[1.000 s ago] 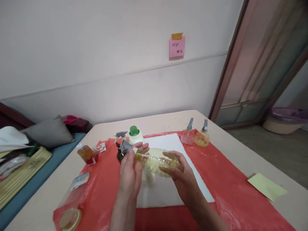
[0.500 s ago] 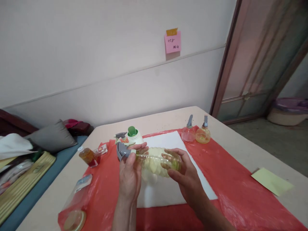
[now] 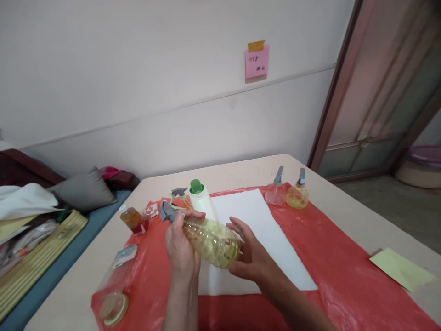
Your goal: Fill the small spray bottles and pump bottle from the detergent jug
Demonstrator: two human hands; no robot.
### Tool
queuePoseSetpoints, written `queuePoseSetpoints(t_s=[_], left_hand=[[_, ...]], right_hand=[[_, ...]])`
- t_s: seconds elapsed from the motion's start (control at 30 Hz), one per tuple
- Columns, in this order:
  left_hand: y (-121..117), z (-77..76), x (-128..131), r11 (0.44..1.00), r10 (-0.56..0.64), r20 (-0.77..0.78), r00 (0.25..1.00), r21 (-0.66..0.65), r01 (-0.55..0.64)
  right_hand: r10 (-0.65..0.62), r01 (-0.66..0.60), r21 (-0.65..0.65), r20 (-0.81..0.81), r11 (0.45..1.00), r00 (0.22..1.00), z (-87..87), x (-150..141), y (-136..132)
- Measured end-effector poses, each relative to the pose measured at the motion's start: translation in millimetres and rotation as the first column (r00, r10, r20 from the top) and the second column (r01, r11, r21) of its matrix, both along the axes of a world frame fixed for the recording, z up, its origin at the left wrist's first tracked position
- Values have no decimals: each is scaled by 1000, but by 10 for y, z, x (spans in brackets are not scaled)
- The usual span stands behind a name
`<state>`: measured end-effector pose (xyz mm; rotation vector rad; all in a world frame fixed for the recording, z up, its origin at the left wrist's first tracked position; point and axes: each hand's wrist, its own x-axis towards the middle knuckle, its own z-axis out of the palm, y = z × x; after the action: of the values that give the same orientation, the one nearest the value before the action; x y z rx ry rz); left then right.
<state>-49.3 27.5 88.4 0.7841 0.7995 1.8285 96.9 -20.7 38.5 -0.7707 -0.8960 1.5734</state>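
Note:
My left hand [image 3: 181, 250] is wrapped round the neck end of a clear spray bottle [image 3: 210, 239] holding yellowish liquid, just below its grey trigger head [image 3: 167, 212]. The bottle lies tilted, head up to the left, above a white sheet [image 3: 262, 234]. At the bottle's base my right hand [image 3: 250, 255] rests with its fingers spread, palm against the bottom. Both hands are over a red plastic sheet [image 3: 330, 266] on the table.
Behind the hands stand a white bottle with a green cap [image 3: 200, 198] and another trigger sprayer [image 3: 179, 195]. Two small round spray bottles [image 3: 287, 193] stand at back right. A small amber bottle [image 3: 132, 219], a lying clear bottle [image 3: 113, 294] and a yellow note [image 3: 401, 269] sit around.
The spray bottle has tilted, its base dropping toward me and its head rising to the left. My right hand's fingers have loosened and spread at the base. The camera view shifted slightly.

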Motion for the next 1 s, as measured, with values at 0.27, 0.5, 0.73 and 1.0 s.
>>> queuePoseSetpoints(t_s=[0.27,0.5,0.73,1.0], left_hand=[[-45,7,47,998,-60,37,997,-31,61],[17,-10,-13,999,39,42,998,-29,-38],[-10,1,17,995,101,-2,995,13,-101],[-35,60,-88,993,116,-57,992,0,-117]], right_hand=[[-32,29,-155,-22,987,999,21,-142,-46],[-111,111,4,20,994,994,61,-103,-72],[-159,159,-24,16,987,987,101,-136,-91],[-47,50,-36,87,998,995,7,-126,-94]])
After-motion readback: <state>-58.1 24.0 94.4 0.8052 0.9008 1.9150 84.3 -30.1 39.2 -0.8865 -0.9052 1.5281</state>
